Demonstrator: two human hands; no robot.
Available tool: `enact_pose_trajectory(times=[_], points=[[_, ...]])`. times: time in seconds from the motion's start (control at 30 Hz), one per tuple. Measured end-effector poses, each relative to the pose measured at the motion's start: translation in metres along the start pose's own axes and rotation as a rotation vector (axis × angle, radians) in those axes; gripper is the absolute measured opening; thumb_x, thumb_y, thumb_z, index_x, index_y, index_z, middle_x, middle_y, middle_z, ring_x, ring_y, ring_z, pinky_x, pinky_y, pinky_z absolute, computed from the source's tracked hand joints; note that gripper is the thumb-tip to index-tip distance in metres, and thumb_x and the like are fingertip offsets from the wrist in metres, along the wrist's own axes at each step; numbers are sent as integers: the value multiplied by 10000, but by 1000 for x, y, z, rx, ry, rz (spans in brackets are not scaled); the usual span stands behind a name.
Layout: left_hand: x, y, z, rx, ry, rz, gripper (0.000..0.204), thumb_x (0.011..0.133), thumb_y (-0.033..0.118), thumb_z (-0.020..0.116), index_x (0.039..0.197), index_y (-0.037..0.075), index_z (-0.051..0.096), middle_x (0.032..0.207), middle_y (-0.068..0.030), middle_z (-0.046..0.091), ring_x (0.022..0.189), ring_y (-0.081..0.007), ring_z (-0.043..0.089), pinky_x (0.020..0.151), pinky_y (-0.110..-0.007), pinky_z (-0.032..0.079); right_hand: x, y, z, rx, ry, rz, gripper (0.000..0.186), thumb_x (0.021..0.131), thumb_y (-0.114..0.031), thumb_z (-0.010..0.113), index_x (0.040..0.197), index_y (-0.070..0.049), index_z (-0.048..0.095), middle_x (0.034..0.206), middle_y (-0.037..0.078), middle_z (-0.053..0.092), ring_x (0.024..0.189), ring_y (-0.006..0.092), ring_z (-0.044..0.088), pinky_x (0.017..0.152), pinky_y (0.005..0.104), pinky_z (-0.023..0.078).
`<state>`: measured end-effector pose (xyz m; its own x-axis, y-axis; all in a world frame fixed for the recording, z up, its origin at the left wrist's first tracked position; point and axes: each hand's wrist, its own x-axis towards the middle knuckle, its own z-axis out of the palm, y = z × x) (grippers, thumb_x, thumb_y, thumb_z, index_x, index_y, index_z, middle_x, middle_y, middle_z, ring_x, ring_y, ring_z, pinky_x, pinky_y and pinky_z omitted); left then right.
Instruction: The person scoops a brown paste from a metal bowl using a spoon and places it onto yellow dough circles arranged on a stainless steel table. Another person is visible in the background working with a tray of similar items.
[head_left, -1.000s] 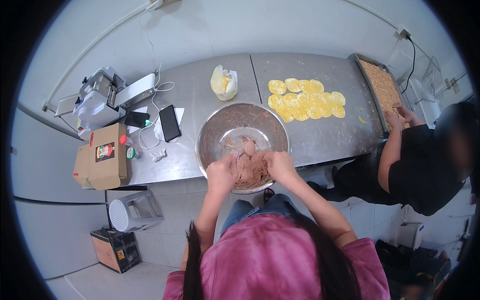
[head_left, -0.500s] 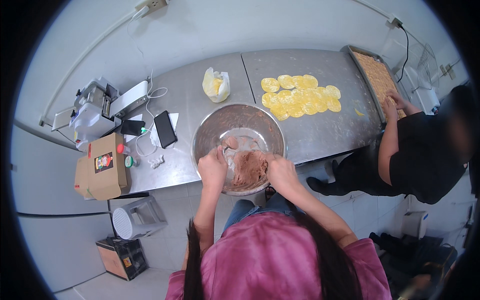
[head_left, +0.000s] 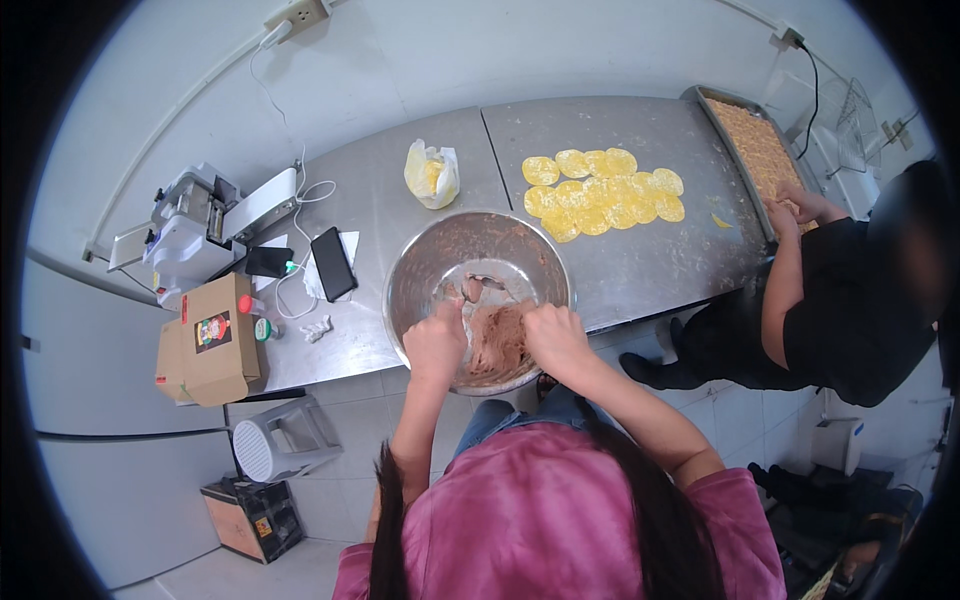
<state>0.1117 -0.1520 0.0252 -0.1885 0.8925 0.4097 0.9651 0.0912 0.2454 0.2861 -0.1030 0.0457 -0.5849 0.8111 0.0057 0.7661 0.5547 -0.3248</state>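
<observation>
A wide steel mixing bowl (head_left: pixel 412 262) sits at the table's front edge, with a reddish-brown mass of ground-meat-like paste (head_left: pixel 497 340) in its near part. Over the bowl my left hand (head_left: pixel 437 342) is closed around a spoon (head_left: pixel 472 288), whose tip carries a small lump of paste. My right hand (head_left: pixel 556 338) is closed too, beside the paste at the bowl's right side. From it a thin metal handle, seemingly of a second spoon (head_left: pixel 494 283), reaches toward the first; most of it is hidden. The two tips meet above the bowl's middle.
Overlapping yellow wrapper rounds (head_left: pixel 600 195) lie right of the bowl. Behind it stands a plastic bag (head_left: pixel 432 174) with yellow contents. At left are a phone (head_left: pixel 332 264), a cardboard box (head_left: pixel 215 340) and a slicer-like machine (head_left: pixel 190 225). A co-worker's hands (head_left: pixel 795 207) touch a filled tray (head_left: pixel 748 145).
My left hand has moved slightly right and down, and the spoon tip with its lump has shifted right. My right hand has edged left. The co-worker's hands have also shifted slightly.
</observation>
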Motion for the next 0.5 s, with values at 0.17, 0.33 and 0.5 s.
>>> enact_pose_trajectory(times=[0.17,0.33,0.5], points=[[2,1,1,51,3,164,262,862,227,542,651,79,499,443,-95,516,385,-247,549,362,-352,425,23,37,19,273,-48,-60,132,760,-56,522,763,30,623,591,188,571,566,325,599,500,416,465],[5,6,2,42,-14,140,238,858,223,544,679,65,536,465,-98,533,394,-249,553,368,-354,428,30,77,-8,1232,-672,335,214,888,-168,527,807,-9,646,502,-80,339,405,8,240,361,177,160],[2,6,11,6,-51,22,210,856,204,534,708,66,589,513,-139,559,450,-310,569,424,-415,449,11,105,-51,1422,-360,377,173,874,-172,538,823,-35,632,497,-65,344,406,27,271,362,208,200]])
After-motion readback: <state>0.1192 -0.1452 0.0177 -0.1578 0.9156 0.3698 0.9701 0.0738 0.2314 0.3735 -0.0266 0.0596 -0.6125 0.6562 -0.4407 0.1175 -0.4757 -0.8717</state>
